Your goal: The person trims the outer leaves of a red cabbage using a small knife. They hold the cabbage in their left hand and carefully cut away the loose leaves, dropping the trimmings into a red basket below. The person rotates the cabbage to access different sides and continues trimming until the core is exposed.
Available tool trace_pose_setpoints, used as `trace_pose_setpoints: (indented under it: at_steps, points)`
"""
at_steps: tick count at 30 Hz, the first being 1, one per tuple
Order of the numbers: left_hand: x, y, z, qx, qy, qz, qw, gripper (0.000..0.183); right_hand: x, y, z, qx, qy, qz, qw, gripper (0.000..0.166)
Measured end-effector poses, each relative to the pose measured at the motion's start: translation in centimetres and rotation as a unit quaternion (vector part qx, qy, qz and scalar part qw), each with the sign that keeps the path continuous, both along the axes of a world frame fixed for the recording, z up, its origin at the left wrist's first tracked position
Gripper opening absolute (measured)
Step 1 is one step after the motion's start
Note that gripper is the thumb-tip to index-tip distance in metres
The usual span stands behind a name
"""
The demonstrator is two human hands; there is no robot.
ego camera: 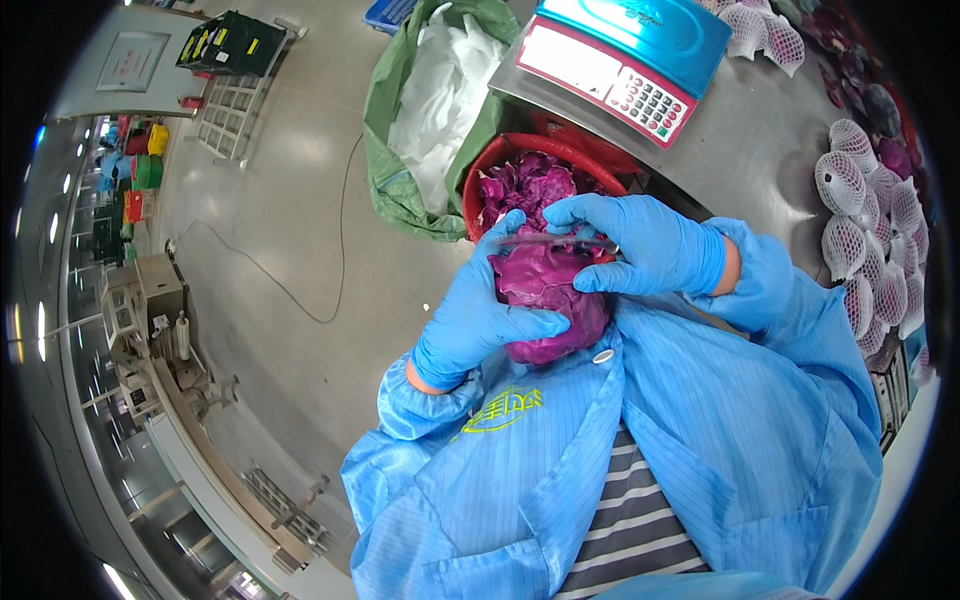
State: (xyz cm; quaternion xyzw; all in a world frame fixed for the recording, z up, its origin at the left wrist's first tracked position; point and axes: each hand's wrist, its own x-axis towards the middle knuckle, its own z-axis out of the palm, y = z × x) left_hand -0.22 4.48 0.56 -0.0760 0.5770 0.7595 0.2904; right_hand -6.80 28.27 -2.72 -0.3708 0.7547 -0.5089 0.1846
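Note:
A red cabbage head (555,300) is held close to my chest. My left hand (480,307), in a blue glove, wraps around its left side, with the thumb across its front. My right hand (637,244), also gloved, grips a knife (536,240) whose thin blade lies across the upper end of the cabbage. The right thumb rests against the cabbage's right side. Part of the knife is hidden by the fingers. Just beyond both hands stands a red bin (471,191) with loose purple cabbage leaves (529,180) inside.
A green woven sack (386,180) of white foam netting (442,97) stands beside the bin. A digital scale (607,75) sits on the steel table (739,150). Several net-wrapped cabbages (870,225) lie at right. A cable (341,247) crosses the floor at left.

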Motion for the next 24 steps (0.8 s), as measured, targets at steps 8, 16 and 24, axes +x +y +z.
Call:
trace_pose_setpoints:
  at_steps: [8, 16, 24]
  points:
    - [1.4, -0.3, -0.8, -0.056, 0.008, 0.026, 0.998, 0.11, 0.5, -1.0, 1.0, 0.133, 0.246, 0.015, 0.96, 0.055]
    - [2.0, -0.9, -0.5, 0.031, 0.024, 0.03, 0.999, 0.132, -4.8, 0.8, -4.6, 0.15, 0.245, -0.12, 0.95, 0.023]
    - [2.1, -3.3, -4.6, 0.218, 0.081, 0.075, 0.97, 0.149, -4.6, -2.0, -6.2, 0.083, -0.024, -0.204, 0.975, 0.044]
